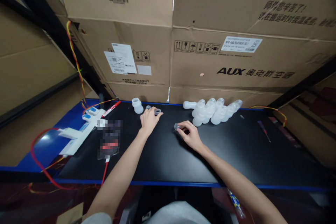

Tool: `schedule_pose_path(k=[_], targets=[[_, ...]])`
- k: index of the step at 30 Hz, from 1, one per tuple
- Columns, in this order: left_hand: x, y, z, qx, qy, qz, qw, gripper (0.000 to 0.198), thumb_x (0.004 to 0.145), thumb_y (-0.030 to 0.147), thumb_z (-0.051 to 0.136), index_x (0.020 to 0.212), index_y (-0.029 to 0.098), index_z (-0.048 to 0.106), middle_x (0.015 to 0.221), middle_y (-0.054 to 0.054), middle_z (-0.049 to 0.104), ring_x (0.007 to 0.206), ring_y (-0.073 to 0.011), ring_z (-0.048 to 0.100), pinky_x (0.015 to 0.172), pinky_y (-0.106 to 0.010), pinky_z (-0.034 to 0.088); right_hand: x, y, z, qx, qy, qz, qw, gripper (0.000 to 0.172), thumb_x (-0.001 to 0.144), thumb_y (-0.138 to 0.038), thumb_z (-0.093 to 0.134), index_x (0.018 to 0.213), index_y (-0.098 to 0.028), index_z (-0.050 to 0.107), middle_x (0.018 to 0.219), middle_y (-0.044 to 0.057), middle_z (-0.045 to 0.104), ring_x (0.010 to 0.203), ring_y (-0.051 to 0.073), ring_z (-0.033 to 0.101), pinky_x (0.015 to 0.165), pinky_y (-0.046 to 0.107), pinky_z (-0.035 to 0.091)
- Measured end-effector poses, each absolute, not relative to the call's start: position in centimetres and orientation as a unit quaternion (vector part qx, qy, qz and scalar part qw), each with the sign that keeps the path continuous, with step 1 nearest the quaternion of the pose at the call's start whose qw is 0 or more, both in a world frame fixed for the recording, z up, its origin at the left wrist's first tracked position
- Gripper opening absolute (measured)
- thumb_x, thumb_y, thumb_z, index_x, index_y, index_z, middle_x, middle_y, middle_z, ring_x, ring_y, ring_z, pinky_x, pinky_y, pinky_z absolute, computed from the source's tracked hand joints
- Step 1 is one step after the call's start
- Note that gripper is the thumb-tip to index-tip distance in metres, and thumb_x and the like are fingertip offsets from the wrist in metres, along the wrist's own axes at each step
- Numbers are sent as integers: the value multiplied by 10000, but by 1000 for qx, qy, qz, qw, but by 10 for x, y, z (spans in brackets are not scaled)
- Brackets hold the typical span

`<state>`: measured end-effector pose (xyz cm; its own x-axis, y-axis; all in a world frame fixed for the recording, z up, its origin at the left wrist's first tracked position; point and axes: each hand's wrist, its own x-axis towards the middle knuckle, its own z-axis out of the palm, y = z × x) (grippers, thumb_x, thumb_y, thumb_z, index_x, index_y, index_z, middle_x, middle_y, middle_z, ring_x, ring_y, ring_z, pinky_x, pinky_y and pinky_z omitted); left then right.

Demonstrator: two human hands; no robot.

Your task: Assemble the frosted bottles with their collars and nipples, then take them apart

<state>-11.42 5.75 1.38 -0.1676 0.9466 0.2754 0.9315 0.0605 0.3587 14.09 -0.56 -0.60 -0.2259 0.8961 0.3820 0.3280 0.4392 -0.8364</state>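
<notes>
My left hand (pixel 149 120) reaches to the back of the black table, its fingers closed around a small clear ring-shaped piece (pixel 158 111). Just behind its knuckles another clear piece (pixel 148 107) partly shows. To its left an open-necked, translucent white bottle (pixel 137 106) with a narrow waist stands upright. My right hand (pixel 191 134), held nearer the middle, pinches a small clear cap-like piece (pixel 176 126) between thumb and fingers. Beyond that hand, several similar white bottles (pixel 210 112) are grouped close together, and one more (pixel 189 105) lies on its side.
Cardboard (pixel 199 56) walls off the back. On the left are a white power strip (pixel 81 134) with cables, a red marker (pixel 111 109) and a blurred phone-like object (pixel 109 140) on a red cable. A screwdriver (pixel 264 130) lies at right on the black tabletop (pixel 162 161).
</notes>
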Motion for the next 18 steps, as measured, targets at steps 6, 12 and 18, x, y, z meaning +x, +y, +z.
schedule_pose_path(k=[6, 12, 18], targets=[[-114, 58, 11, 637, 740, 216, 17, 401, 1025, 508, 636, 1336, 285, 756, 1279, -125, 689, 1090, -316, 730, 893, -400, 576, 110, 41, -7, -464, -741, 258, 411, 238, 934, -254, 688, 1158, -218, 760, 1075, 58, 740, 803, 181, 689, 791, 337, 581], [-117, 60, 15, 622, 759, 192, 30, 481, 1051, 418, 556, 1502, 279, 649, 1332, -150, 704, 1053, -339, 755, 923, -446, 580, 60, 92, 8, -553, -712, 206, 381, 394, 930, -244, 684, 1322, -221, 660, 1138, 47, 761, 919, 216, 702, 935, 372, 571], [-112, 59, 12, 643, 741, 194, 29, 536, 1041, 388, 563, 1564, 267, 575, 1392, -153, 686, 1052, -314, 763, 928, -415, 587, 47, 106, 17, -584, -744, 148, 289, 389, 985, -249, 650, 1372, -209, 629, 1259, 102, 718, 1172, 270, 685, 986, 375, 556]])
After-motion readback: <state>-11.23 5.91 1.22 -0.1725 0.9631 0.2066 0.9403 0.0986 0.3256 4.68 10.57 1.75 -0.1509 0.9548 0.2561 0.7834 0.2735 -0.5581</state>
